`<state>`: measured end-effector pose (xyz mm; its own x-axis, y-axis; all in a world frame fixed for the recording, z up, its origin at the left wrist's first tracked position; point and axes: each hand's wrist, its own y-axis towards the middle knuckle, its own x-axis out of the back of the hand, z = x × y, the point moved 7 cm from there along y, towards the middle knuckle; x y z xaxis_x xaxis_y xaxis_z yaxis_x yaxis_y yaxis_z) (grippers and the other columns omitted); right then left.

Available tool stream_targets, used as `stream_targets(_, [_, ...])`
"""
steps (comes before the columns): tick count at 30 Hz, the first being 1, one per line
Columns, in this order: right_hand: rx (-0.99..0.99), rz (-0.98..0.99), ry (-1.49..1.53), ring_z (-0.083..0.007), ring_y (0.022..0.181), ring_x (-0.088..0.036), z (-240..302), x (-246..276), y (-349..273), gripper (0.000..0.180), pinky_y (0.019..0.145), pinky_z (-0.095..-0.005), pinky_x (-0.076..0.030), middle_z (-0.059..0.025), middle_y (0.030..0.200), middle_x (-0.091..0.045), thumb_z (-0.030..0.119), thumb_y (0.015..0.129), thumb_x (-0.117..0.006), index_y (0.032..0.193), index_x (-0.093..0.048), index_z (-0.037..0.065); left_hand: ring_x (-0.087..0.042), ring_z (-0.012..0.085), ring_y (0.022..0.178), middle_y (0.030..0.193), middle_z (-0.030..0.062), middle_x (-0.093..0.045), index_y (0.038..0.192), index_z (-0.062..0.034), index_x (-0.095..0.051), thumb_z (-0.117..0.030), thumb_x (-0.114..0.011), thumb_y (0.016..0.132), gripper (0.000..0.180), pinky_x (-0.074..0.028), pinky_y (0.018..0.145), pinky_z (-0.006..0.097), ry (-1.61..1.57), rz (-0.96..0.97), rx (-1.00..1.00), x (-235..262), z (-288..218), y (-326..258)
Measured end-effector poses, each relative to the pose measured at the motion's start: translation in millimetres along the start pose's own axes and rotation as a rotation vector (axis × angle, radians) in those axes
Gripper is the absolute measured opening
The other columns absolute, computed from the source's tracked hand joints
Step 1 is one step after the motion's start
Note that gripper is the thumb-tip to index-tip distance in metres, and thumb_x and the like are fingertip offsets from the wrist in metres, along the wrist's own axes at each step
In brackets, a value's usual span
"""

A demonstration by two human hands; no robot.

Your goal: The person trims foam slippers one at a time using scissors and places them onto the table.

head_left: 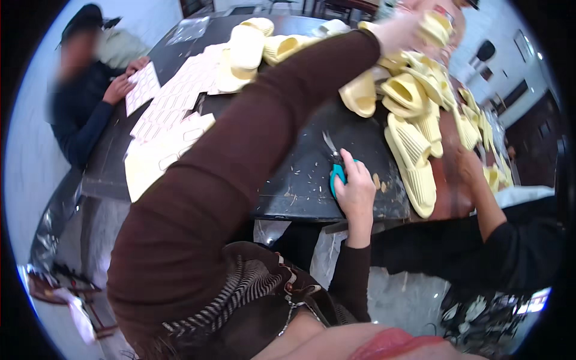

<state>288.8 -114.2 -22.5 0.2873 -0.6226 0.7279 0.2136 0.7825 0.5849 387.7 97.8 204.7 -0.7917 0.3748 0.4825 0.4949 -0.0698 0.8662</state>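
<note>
My left arm in a brown sleeve stretches across the table to the far right. At its end my left hand (403,37), somewhat blurred, is closed on a pale yellow slipper (437,30) above the heap. My right hand (358,191) rests near the table's front edge, its fingers wrapped round the teal handles of a pair of scissors (338,174). The blades point away from me and look slightly apart. Beside them, to the right, several yellow slippers (410,162) lie heaped, one long one closest to me. Another slipper (360,96) lies left of the heap.
Printed sheets (174,99) spread over the left of the dark table (306,198), with more slippers (246,48) behind. At the left a person in dark clothes holds a sheet (143,87). A co-worker's hand (470,165) reaches in from the right. Small trimmings lie near the scissors.
</note>
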Motion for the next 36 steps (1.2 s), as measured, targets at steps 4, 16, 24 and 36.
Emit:
stream_targets(4, [0.153, 0.010, 0.134, -0.0263, 0.075, -0.059, 53.2, -17.7, 21.6, 0.051, 0.068, -0.0386, -0.049, -0.0088, 0.082, -0.058, 0.005, 0.077, -0.069, 0.126, -0.061, 0.013, -0.069, 0.0292, 0.075, 0.092, 0.0200, -0.069, 0.113, 0.0109, -0.057, -0.030, -0.066, 0.084, 0.051, -0.056, 0.068, 0.037, -0.189, -0.354, 0.879, 10.0, 122.3, -61.3])
stream_targets(16, [0.013, 0.068, 0.064, -0.0297, 0.085, -0.060, 12.0, -9.7, 9.3, 0.051, 0.074, -0.0416, -0.050, -0.0107, 0.089, -0.058, 0.008, 0.075, -0.070, 0.125, -0.060, 0.011, -0.068, 0.0330, 0.084, 0.090, 0.0194, -0.070, 0.095, -0.0040, -0.074, -0.021, -0.063, 0.083, 0.023, -0.053, 0.074, 0.039, 0.670, -0.367, 0.289, 197.1, 84.7, -208.4])
stream_targets(24, [-0.006, 0.075, 0.043, -0.0273, 0.082, -0.061, 9.3, -13.4, 8.7, 0.052, 0.071, -0.0401, -0.050, -0.0083, 0.087, -0.059, 0.006, 0.076, -0.069, 0.126, -0.061, 0.013, -0.067, 0.0388, 0.094, 0.102, 0.0252, -0.068, 0.114, 0.0054, -0.064, -0.031, -0.070, 0.082, 0.049, -0.054, 0.078, 0.041, -0.289, -0.376, 1.217, 296.7, 107.3, -371.0])
stream_targets(36, [0.002, 0.057, 0.059, -0.0233, 0.073, -0.060, 20.4, -18.7, 14.4, 0.051, 0.065, -0.0373, -0.049, -0.0066, 0.081, -0.058, 0.007, 0.076, -0.071, 0.126, -0.062, 0.014, -0.064, 0.0341, 0.105, 0.115, 0.0145, -0.064, 0.135, -0.0059, -0.049, -0.039, -0.074, 0.081, 0.068, -0.053, 0.088, 0.047, -0.393, -0.453, 1.779, 283.9, 112.4, -411.8])
